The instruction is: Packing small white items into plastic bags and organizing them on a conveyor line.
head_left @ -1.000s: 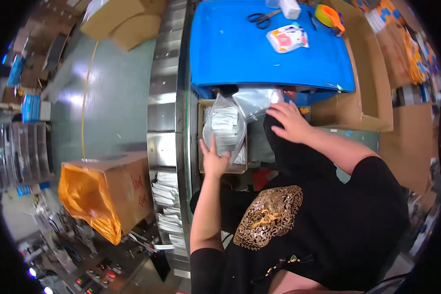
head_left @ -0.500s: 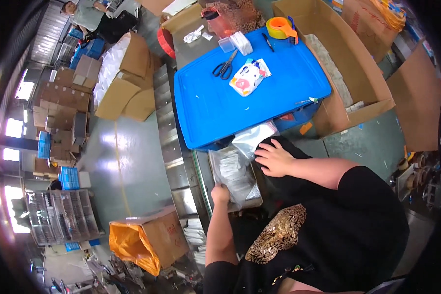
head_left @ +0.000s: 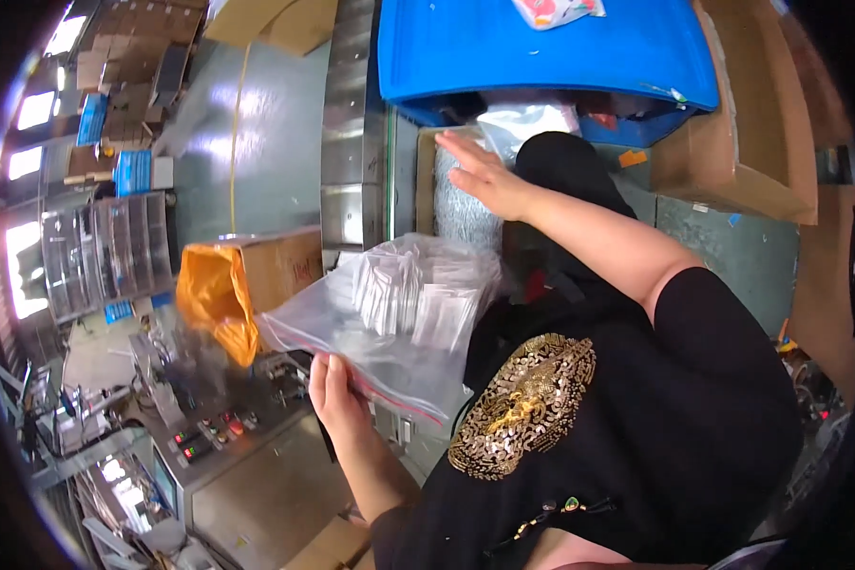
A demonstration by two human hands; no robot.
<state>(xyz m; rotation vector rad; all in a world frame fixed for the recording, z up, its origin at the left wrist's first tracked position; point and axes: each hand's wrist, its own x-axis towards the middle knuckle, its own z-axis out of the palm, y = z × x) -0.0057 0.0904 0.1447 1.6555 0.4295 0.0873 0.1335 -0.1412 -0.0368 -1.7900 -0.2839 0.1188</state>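
My left hand [head_left: 337, 394] grips the red-striped zip edge of a clear plastic bag [head_left: 356, 337]. Several small white flat packets [head_left: 442, 304] lie bunched inside it. The bag hangs tilted in front of my body, its filled end toward the right. My right hand [head_left: 484, 179] is open with fingers stretched, above a small cardboard box [head_left: 426, 185] and apart from the held bag. In that box, silvery-clear plastic material [head_left: 464, 214] shows below my right hand. Another clear plastic bag [head_left: 527, 122] lies just beyond, against the blue bin.
The blue bin [head_left: 541, 62], with a white and pink packet [head_left: 556, 11] on its lid, stands at the far side. A large cardboard box [head_left: 769, 114] is to the right. A metal ledge [head_left: 347, 142] runs on the left, near an orange-lined carton [head_left: 220, 294] and a machine panel [head_left: 214, 432].
The bag of packets has come out of the small box, moving left and nearer in my left hand. My right hand has lifted off the dark cloth. The view has shifted downward.
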